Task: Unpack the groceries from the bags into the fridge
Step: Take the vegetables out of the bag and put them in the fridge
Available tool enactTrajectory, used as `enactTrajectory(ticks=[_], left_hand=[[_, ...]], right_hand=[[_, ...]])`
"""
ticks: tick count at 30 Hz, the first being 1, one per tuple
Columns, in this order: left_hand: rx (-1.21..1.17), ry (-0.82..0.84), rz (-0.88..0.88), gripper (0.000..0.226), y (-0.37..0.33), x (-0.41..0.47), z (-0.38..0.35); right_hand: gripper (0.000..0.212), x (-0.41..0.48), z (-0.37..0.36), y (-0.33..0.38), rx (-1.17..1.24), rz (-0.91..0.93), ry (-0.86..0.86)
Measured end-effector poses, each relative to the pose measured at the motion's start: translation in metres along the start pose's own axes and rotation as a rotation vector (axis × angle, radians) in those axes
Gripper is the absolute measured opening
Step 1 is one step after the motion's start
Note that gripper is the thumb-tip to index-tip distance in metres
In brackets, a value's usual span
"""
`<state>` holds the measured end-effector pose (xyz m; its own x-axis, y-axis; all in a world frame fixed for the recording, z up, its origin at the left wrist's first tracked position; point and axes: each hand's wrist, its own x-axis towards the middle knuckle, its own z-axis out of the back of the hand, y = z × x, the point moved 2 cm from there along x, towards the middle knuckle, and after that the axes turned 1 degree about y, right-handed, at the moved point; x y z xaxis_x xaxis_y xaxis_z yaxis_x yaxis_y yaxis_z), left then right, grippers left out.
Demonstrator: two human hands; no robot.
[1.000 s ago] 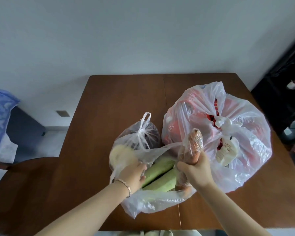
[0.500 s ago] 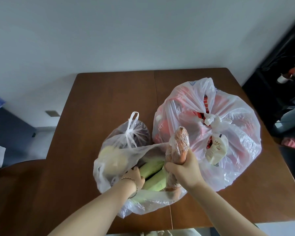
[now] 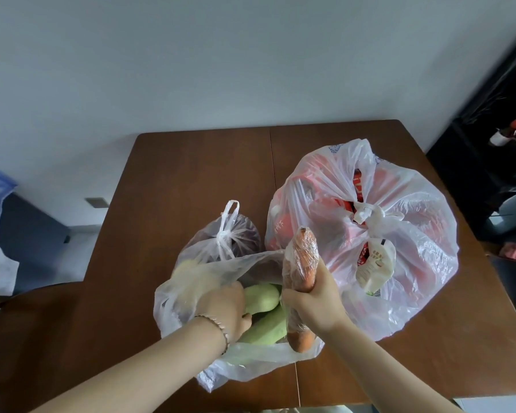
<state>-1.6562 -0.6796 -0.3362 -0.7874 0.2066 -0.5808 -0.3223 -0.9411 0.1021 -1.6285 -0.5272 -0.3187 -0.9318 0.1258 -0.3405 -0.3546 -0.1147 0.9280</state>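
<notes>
Currently we judge the step to be lifting produce out of one bag; the fridge is not in view. Three bags sit on the bench (image 3: 191,180). The big bag (image 3: 414,234) is at right and knotted shut. The open bag (image 3: 191,281) is nearest us with its mouth slack. The small bag (image 3: 236,236), also knotted, is just behind it. Inside the open bag the lower gourd (image 3: 265,329) and the upper gourd (image 3: 262,296) lie side by side, touching. The carrot bundle (image 3: 300,263), wrapped in film, stands near upright at the bag's right edge, its bottom end low in the mouth.

Procedure note: we should draw the bundle straight up until it clears the loose plastic, so the bag does not drag along. The wrap is likely slippery, so a mid-length hold suits it better than the tip. The gourds look smooth and heavy; take them one at a time.

Pose: the right hand (image 3: 313,305) wraps the bundle at its middle, fingers (image 3: 292,302) curled fully round, forearm entering from lower right. The left hand (image 3: 224,308) reaches into the bag mouth, palm down on the upper gourd with the thumb tucked beneath. It looks like a grip, though plastic veils the fingertips.
</notes>
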Motion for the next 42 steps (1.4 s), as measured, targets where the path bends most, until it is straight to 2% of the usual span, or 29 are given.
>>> enactTrajectory(ticks=[4, 9, 15, 18, 21, 24, 27, 29, 31, 33, 36, 37, 39, 41, 42], left_hand=[[0.034, -0.158, -0.016, 0.033, 0.025, -0.046, 0.056], [-0.192, -0.104, 0.023, 0.031, 0.062, -0.057, 0.124], [-0.375, -0.253, -0.16, 0.035, 0.06, -0.039, 0.185], [-0.681, -0.234, -0.298, 0.04, 0.045, -0.018, 0.203], [-1.078, -0.006, -0.402, 0.034, 0.004, -0.014, 0.196], [-1.357, 0.382, -0.413, 0.026, -0.057, -0.029, 0.165], [-1.375, 0.856, -0.49, 0.033, -0.124, -0.07, 0.127], [-1.257, 1.07, -0.596, 0.038, -0.165, -0.11, 0.104], [-1.045, 1.174, -0.722, 0.043, -0.207, -0.151, 0.078], [-0.82, 1.196, -0.805, 0.051, -0.249, -0.195, 0.051], [-0.582, 1.183, -0.845, 0.051, -0.313, -0.266, 0.002], [-0.527, 1.179, -0.829, 0.057, -0.333, -0.292, -0.015], [-0.475, 1.231, -0.81, 0.055, -0.368, -0.344, -0.05], [-0.462, 1.318, -0.786, 0.045, -0.393, -0.388, -0.076], [-0.454, 1.366, -0.791, 0.034, -0.405, -0.41, -0.088]], right_hand=[[0.048, 0.002, -0.001, 0.013, 0.113, -0.01, -0.045], [0.034, 0.01, 0.004, 0.051, 0.168, 0.006, -0.168], [0.014, -0.005, 0.04, 0.114, 0.271, -0.005, -0.441], [0.019, -0.029, 0.071, 0.127, 0.33, 0.006, -0.631], [0.019, -0.07, 0.104, 0.119, 0.375, 0.004, -0.81], [0.019, -0.127, 0.135, 0.097, 0.376, -0.03, -0.959], [0.018, -0.198, 0.155, 0.064, 0.445, -0.057, -1.094], [0.018, -0.249, 0.167, 0.041, 0.552, -0.03, -1.197], [0.019, -0.303, 0.176, 0.015, 0.686, -0.01, -1.271], [0.026, -0.357, 0.185, -0.013, 0.815, 0.05, -1.343], [0.068, -0.454, 0.198, -0.057, 0.887, 0.171, -1.54], [0.066, -0.489, 0.2, -0.071, 0.905, 0.207, -1.603], [0.042, -0.56, 0.204, -0.1, 0.942, 0.309, -1.725], [0.015, -0.617, 0.205, -0.116, 0.979, 0.37, -1.863], [0.01, -0.64, 0.205, -0.125, 0.997, 0.387, -1.918]])
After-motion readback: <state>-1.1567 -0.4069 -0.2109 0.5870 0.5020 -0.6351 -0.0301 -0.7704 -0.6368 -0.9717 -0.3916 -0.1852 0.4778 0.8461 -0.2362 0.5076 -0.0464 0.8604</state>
